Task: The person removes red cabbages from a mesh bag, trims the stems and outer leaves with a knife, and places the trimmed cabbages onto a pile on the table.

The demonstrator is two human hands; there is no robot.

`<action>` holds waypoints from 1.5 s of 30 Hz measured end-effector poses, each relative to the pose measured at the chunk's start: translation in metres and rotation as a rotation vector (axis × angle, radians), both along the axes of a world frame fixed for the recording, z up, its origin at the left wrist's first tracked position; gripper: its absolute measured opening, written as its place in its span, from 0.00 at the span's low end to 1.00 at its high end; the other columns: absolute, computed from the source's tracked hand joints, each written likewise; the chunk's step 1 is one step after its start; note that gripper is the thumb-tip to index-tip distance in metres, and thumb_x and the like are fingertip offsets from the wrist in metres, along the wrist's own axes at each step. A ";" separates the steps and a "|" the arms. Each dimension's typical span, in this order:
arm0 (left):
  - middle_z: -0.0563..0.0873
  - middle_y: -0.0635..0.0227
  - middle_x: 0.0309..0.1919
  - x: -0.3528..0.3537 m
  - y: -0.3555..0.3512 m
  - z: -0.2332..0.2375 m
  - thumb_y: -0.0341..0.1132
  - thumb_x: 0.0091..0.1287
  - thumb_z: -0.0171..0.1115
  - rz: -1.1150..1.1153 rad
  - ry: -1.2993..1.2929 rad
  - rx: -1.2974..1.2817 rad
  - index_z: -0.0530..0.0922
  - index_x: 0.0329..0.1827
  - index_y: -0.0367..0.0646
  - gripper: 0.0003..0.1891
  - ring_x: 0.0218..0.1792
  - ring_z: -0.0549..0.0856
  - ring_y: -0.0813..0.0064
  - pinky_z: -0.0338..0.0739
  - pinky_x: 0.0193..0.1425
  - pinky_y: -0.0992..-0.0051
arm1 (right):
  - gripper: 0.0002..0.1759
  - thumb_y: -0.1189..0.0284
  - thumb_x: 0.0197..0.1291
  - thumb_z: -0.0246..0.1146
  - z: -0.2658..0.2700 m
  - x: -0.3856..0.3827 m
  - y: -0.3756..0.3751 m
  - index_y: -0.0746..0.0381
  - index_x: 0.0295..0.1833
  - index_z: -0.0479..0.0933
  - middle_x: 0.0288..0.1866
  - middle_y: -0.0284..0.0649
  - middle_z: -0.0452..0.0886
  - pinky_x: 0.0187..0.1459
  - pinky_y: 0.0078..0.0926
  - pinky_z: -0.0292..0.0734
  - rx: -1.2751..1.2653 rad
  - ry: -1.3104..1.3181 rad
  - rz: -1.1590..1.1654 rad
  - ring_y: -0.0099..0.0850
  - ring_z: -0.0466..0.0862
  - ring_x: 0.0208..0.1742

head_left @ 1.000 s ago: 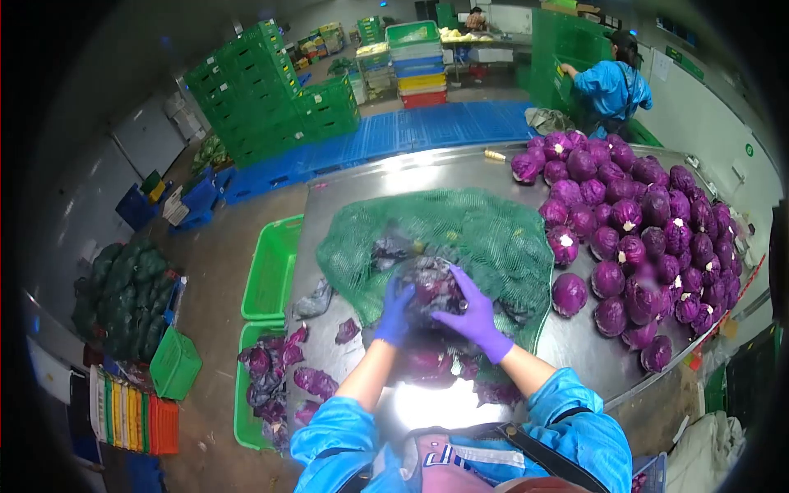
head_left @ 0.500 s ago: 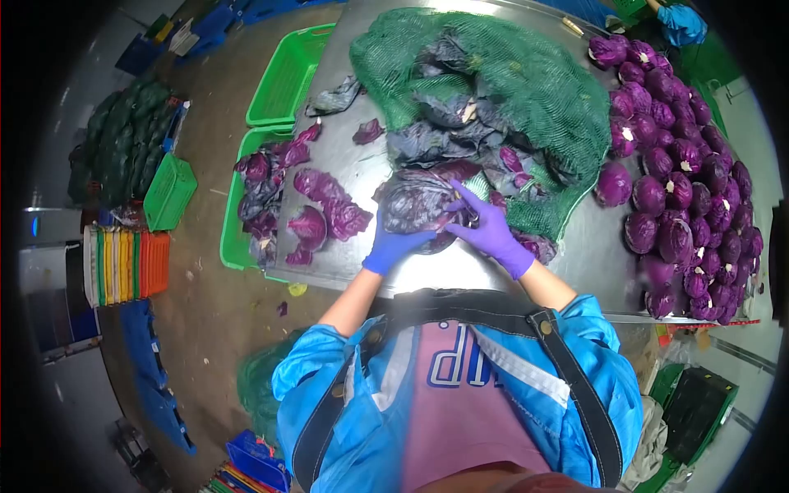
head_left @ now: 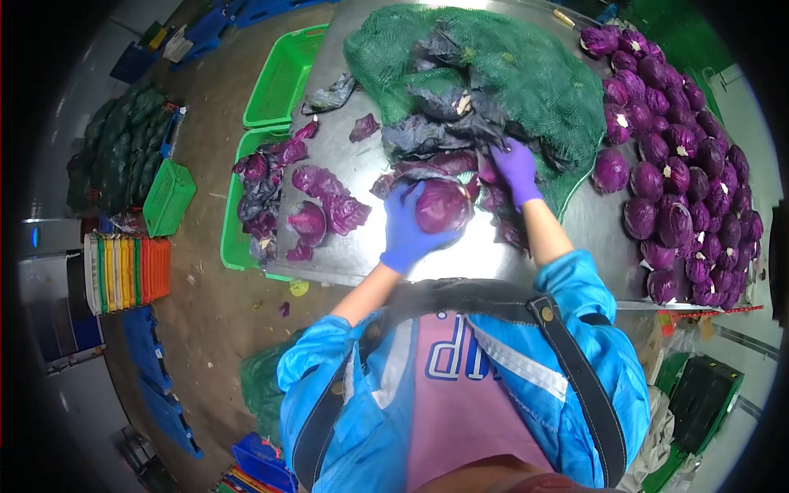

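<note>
My left hand (head_left: 408, 230), in a purple glove, is wrapped round the left side of a red cabbage (head_left: 442, 207). The cabbage shows a smooth, shiny purple surface and sits low over the metal table. My right hand (head_left: 516, 171), also gloved, is off the cabbage to its upper right, with its fingers closed at a purple cabbage leaf (head_left: 488, 169); the fingertips are partly hidden. Dark loose outer leaves (head_left: 419, 135) lie just beyond the cabbage, at the mouth of a green mesh bag (head_left: 526, 82).
Many red cabbages (head_left: 675, 177) are heaped along the table's right side. At the left edge, one green crate (head_left: 233, 226) holds torn leaves, with another green crate (head_left: 261, 90) behind it. Loose purple leaves (head_left: 335, 201) lie on the metal table (head_left: 345, 255).
My right hand has left the cabbage and moved up and right to the loose leaves. Dark outer leaves have come away, baring the cabbage's smooth purple side. My left hand still holds it.
</note>
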State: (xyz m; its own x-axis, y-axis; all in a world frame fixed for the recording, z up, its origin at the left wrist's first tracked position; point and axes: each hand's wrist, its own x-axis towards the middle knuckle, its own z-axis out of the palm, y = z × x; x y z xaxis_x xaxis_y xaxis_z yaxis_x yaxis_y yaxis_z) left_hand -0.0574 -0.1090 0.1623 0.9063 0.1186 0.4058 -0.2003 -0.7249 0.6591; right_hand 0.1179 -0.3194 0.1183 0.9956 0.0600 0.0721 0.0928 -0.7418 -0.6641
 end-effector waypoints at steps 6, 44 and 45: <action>0.66 0.48 0.59 0.001 0.042 0.005 0.55 0.33 0.79 -0.028 0.208 -0.146 0.56 0.66 0.31 0.60 0.61 0.68 0.53 0.63 0.67 0.63 | 0.31 0.54 0.49 0.67 0.073 -0.066 0.005 0.60 0.54 0.67 0.37 0.47 0.80 0.45 0.33 0.74 0.098 0.174 -0.003 0.38 0.81 0.41; 0.69 0.50 0.60 0.047 0.076 -0.009 0.46 0.32 0.84 -0.153 0.576 -0.352 0.56 0.67 0.30 0.60 0.61 0.71 0.62 0.66 0.66 0.68 | 0.12 0.78 0.56 0.49 -0.006 -0.097 0.053 0.68 0.47 0.64 0.32 0.56 0.77 0.35 0.47 0.74 -0.193 -0.027 0.571 0.51 0.80 0.34; 0.69 0.49 0.60 0.045 0.072 -0.013 0.48 0.30 0.83 -0.141 0.550 -0.447 0.57 0.66 0.30 0.60 0.61 0.71 0.61 0.66 0.66 0.67 | 0.12 0.77 0.57 0.48 -0.009 -0.090 0.053 0.68 0.47 0.64 0.32 0.56 0.78 0.36 0.48 0.74 -0.141 -0.138 0.563 0.52 0.80 0.35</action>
